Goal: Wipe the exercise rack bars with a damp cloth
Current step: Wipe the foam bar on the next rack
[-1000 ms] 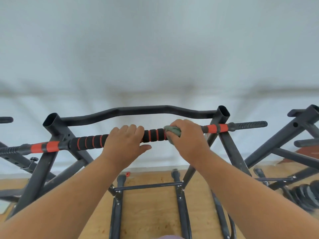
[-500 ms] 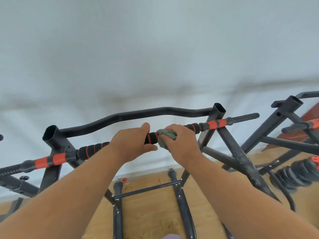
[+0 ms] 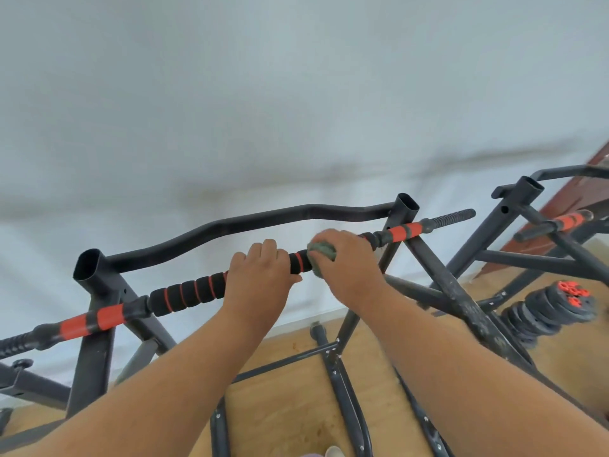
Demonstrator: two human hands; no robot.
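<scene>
Head view: left hand grips padded bar; right hand clamps cloth on it.
Room: bar bare to the left.
Around: weight plates lower right.

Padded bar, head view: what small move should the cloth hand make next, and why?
Probably slide the right hand with the cloth rightward along the padded bar, toward the orange band. The left hand grips the bar right beside the cloth, blocking that side.

No text, label, brand or number can be read anywhere (the picture is rather soft).
</scene>
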